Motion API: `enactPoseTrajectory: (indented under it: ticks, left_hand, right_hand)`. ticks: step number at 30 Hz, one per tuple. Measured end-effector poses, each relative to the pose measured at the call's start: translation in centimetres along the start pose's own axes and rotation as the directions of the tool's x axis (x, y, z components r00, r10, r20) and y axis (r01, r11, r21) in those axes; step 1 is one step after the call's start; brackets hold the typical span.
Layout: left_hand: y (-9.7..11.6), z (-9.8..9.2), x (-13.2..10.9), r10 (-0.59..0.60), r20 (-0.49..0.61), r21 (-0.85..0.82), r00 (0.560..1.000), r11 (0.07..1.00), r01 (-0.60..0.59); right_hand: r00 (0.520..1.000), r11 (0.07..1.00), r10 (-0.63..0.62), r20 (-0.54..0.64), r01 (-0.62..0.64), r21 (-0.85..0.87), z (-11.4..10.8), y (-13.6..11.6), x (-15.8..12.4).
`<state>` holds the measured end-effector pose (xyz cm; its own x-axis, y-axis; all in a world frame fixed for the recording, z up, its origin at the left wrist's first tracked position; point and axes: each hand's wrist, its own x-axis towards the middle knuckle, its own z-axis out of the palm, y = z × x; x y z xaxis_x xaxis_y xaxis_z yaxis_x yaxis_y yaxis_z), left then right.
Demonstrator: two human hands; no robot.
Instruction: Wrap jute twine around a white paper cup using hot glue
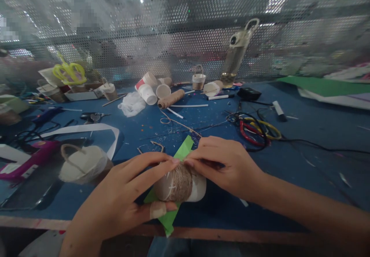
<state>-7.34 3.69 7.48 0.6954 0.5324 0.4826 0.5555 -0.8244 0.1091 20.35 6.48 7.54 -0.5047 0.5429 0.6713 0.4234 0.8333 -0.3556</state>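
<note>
A white paper cup lies on its side near the table's front edge, with brown twine wound around its middle. My left hand grips the cup from the left, fingertips on top and the bandaged thumb below. The fingers of my right hand are pinched together at the cup's upper side, on the twine. From there a loose strand runs back to a twine roll. Green paper sticks out beneath the cup. Left of my left hand is a cup basket with a twine handle.
A magenta glue gun lies at the left. Red-handled pliers and black cable sit at the right. Several paper cups, a water bottle and yellow scissors stand toward the perforated metal screen.
</note>
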Motion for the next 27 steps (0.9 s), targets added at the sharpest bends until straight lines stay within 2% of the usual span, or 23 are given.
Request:
enactPoseTrajectory:
  ticks: [7, 11, 13, 17, 20, 23, 27]
  left_hand:
    - [0.0, -0.1, 0.1, -0.01, 0.032, -0.038, 0.999, 0.999, 0.011]
    - [-0.1, -0.2, 0.3, -0.031, 0.025, -0.056, 0.999, 0.998, 0.032]
    - [-0.2, -0.3, 0.3, -0.026, 0.017, -0.055, 1.0, 0.998, 0.027]
    - [-0.4, -0.5, 0.0, -0.03, -0.002, -0.057, 1.0, 0.998, 0.03]
    - [-0.6, -0.5, -0.1, -0.029, 0.014, -0.07, 0.999, 0.997, 0.03]
    - [-0.7, -0.4, -0.2, -0.003, 0.025, -0.079, 1.0, 0.997, 0.005]
    - [-0.7, -0.4, -0.3, -0.008, 0.025, -0.118, 1.0, 0.993, 0.011]
  right_hand:
    - [1.0, 0.999, 0.0, 0.017, 0.0, 0.032, -0.3, 0.3, 0.1]
    - [0.999, 0.993, 0.031, -0.036, -0.035, -0.113, -2.0, 1.0, 0.3]
    - [0.998, 0.983, 0.061, -0.022, -0.064, -0.171, -3.1, 1.6, 0.1]
    - [0.974, 0.961, 0.149, 0.171, -0.102, -0.258, -4.9, 2.7, -2.2]
    - [0.952, 0.944, 0.119, 0.283, -0.02, -0.33, -5.4, 2.7, -4.4]
    - [0.937, 0.914, 0.096, 0.336, 0.051, -0.402, -5.3, 2.7, -5.5]
    - [0.922, 0.888, 0.101, 0.373, 0.085, -0.452, -5.0, 3.5, -5.0]
